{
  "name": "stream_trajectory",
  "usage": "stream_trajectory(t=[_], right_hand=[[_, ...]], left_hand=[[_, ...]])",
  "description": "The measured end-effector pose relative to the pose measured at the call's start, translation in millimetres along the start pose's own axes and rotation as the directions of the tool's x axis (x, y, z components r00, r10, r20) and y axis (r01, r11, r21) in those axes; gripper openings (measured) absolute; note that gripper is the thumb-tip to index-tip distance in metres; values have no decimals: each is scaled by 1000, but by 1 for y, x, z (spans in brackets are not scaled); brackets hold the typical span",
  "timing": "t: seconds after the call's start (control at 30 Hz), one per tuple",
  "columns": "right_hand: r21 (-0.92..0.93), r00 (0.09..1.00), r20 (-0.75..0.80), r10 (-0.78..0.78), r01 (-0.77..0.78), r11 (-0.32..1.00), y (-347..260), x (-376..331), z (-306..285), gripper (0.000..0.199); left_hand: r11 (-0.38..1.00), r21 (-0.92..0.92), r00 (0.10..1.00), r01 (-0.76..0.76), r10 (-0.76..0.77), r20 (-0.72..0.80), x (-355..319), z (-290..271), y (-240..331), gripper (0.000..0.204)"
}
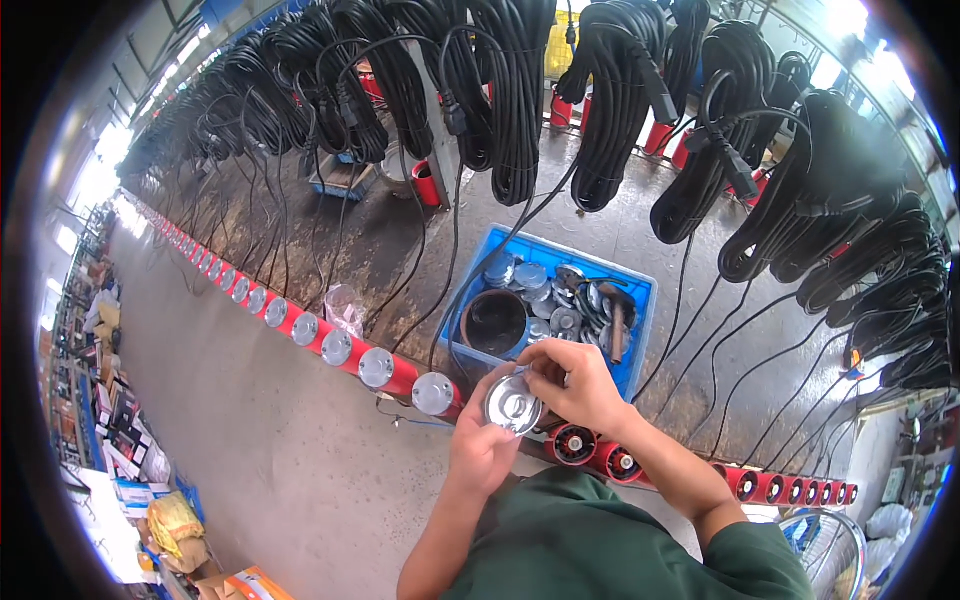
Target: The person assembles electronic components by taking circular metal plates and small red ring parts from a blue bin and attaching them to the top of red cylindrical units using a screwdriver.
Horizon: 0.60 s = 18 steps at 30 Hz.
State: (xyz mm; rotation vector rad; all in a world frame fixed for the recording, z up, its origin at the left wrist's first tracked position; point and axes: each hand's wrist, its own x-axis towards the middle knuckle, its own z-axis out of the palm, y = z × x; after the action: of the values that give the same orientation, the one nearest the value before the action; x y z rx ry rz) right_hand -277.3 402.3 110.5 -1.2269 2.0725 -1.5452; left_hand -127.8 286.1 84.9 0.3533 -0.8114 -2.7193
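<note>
My left hand (477, 447) holds a round shiny metal end cap (514, 404) in front of my body, its cupped side facing up. Over the cap's far right edge, my right hand (574, 385) is closed, thumb and fingers pinched together. Whatever they may grip is too small or hidden to name. Just beyond my hands stands a blue plastic crate (640, 345) with several metal discs (532, 275), a dark round pot (494, 322) and a hammer-like tool with a brown handle (617, 335).
Red tubes line the bench edge; those on the left carry metal caps (376, 368), those on the right show open ends (745, 484). Coiled black cables (515, 100) hang above the bench (690, 400), their leads trailing down. Boxes and bags (172, 525) lie at far left.
</note>
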Motion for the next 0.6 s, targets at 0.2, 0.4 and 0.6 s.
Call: stream_trajectory(t=[0.2, 0.4, 0.6], right_hand=[[268, 940, -97, 328, -293, 918, 19, -39, 36, 31], [575, 851, 315, 420, -524, 629, 22, -56, 80, 30], [-442, 978, 102, 181, -118, 889, 147, 69, 72, 21]], left_hand=[[983, -135, 989, -124, 110, -103, -2, -23, -4, 83], [950, -133, 937, -283, 243, -252, -14, -58, -15, 94], [921, -220, 941, -322, 285, -184, -30, -82, 22, 69]])
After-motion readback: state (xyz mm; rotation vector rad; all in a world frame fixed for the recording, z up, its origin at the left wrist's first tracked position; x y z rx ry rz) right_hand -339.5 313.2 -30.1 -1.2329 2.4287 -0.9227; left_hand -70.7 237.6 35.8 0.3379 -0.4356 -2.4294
